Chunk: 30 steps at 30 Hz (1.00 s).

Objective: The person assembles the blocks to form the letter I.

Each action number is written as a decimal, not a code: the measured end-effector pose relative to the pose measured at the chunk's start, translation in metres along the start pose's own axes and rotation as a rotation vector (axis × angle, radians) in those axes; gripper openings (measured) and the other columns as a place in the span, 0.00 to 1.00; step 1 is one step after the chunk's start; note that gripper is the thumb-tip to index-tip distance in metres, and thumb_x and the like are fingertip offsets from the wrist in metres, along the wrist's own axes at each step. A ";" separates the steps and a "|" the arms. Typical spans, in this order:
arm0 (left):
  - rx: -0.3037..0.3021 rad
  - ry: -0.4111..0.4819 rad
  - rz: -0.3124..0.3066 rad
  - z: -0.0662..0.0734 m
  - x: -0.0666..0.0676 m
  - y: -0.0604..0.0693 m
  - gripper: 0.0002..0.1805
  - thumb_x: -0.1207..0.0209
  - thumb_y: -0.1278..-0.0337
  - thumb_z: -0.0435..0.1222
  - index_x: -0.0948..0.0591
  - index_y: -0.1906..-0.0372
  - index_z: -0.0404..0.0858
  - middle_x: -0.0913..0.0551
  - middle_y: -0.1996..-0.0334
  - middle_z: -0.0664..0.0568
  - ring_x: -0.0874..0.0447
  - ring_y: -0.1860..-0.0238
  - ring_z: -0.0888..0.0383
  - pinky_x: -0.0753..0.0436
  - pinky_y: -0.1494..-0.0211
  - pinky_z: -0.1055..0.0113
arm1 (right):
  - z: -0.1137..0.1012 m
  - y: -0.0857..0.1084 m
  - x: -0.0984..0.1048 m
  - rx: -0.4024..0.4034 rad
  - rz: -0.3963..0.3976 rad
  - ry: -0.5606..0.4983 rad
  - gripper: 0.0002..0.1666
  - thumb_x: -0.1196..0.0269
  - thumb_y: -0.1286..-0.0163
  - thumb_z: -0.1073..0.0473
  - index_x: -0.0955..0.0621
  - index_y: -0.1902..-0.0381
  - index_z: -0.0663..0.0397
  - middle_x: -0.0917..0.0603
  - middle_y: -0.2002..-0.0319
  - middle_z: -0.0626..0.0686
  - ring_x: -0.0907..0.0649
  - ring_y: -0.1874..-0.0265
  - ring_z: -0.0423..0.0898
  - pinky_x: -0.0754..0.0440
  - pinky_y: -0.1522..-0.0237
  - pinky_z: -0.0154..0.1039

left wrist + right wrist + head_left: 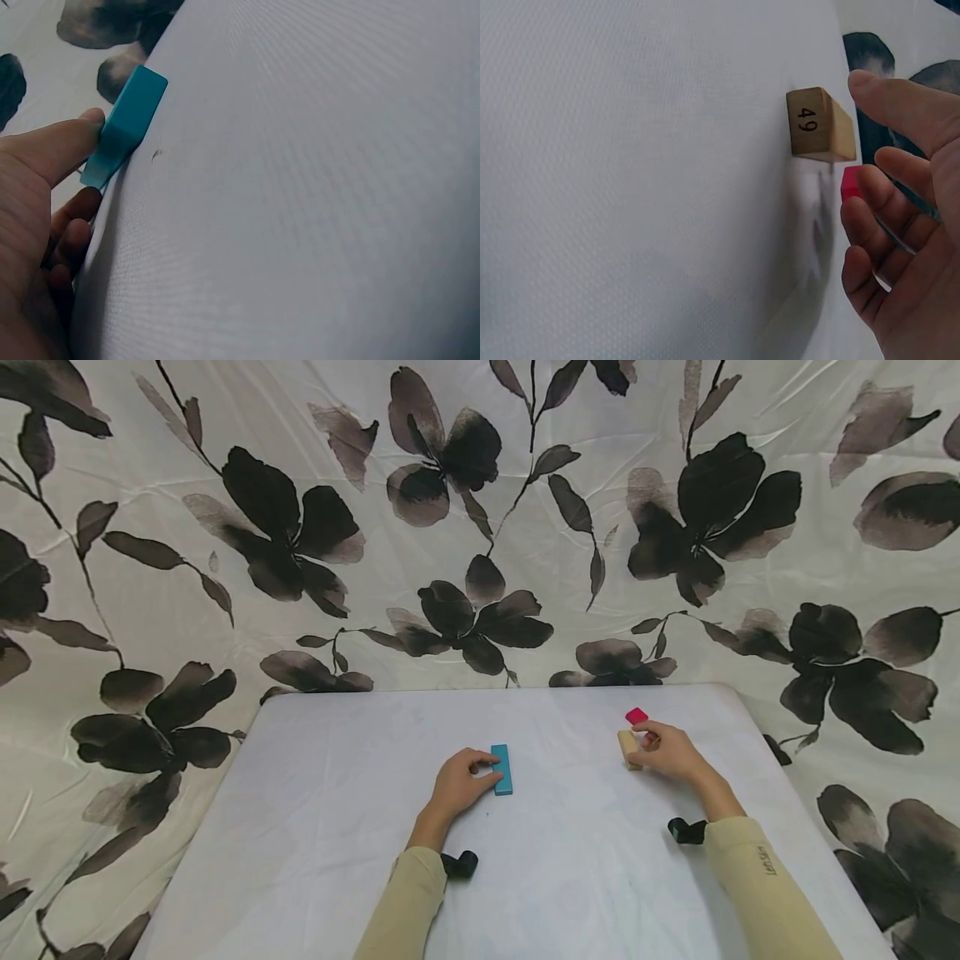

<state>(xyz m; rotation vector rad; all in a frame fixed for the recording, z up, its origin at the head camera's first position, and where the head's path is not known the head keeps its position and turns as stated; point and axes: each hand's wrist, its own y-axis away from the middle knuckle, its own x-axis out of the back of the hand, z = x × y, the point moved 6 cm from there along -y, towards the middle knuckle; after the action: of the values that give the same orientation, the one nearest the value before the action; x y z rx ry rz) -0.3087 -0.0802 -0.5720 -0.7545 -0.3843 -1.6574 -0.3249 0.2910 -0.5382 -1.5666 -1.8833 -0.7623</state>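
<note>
We've got the left hand [467, 781] on the blue block [502, 781], near the middle of the white table [315, 860]. Thumb and forefinger are pinching it from its left side; how firmly, we can't tell. The other fingers on that hand curl loosely below.

Over on the right, the wooden block [626, 745] sits toward the far right part of the table, its end marked with what we read as 49. The right hand [675, 753] is right beside it, thumb and forefinger spread apart, the rest loosely bent. Head view makes it look like contact, but the right wrist view shows a gap by the thumb, so we can't say for sure it's touching. Just past the wooden one is a small red block [637, 716], partly behind the fingers in the wrist shot.

Both arms are in tan sleeves [768, 885], and behind the table we see a pale cloth [585, 410] with big dark flowers.
</note>
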 end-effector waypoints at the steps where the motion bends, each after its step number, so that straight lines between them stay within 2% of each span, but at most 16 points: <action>1: -0.002 -0.001 0.001 0.000 0.000 0.000 0.13 0.30 0.47 0.46 0.12 0.56 0.50 0.22 0.67 0.59 0.30 0.68 0.60 0.29 0.64 0.64 | 0.002 0.000 0.000 -0.005 -0.002 0.000 0.36 0.27 0.43 0.56 0.25 0.41 0.68 0.23 0.64 0.56 0.25 0.64 0.51 0.26 0.66 0.41; 8: -0.002 -0.008 0.011 0.001 0.002 0.000 0.13 0.30 0.47 0.46 0.13 0.56 0.50 0.23 0.68 0.59 0.30 0.68 0.60 0.29 0.64 0.64 | 0.012 0.001 -0.002 -0.012 -0.011 -0.008 0.41 0.25 0.45 0.52 0.28 0.38 0.66 0.23 0.64 0.54 0.26 0.65 0.50 0.28 0.64 0.42; 18: -0.004 0.005 -0.001 0.000 0.000 0.001 0.13 0.30 0.46 0.45 0.13 0.55 0.50 0.22 0.66 0.59 0.29 0.67 0.59 0.28 0.63 0.64 | 0.017 0.005 -0.011 -0.028 -0.064 -0.045 0.51 0.23 0.48 0.55 0.35 0.32 0.67 0.23 0.65 0.55 0.28 0.68 0.49 0.30 0.65 0.42; 30: -0.003 0.008 -0.001 0.000 0.000 0.001 0.13 0.30 0.47 0.46 0.13 0.55 0.49 0.22 0.66 0.59 0.29 0.67 0.59 0.28 0.63 0.64 | 0.013 0.001 -0.015 -0.041 -0.093 -0.039 0.53 0.22 0.49 0.58 0.37 0.31 0.68 0.24 0.66 0.55 0.27 0.68 0.48 0.30 0.64 0.42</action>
<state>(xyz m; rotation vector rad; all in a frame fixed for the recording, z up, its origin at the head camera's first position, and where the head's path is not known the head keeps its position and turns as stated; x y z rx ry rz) -0.3081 -0.0805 -0.5726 -0.7502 -0.3765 -1.6614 -0.3226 0.2909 -0.5575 -1.5380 -1.9924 -0.8206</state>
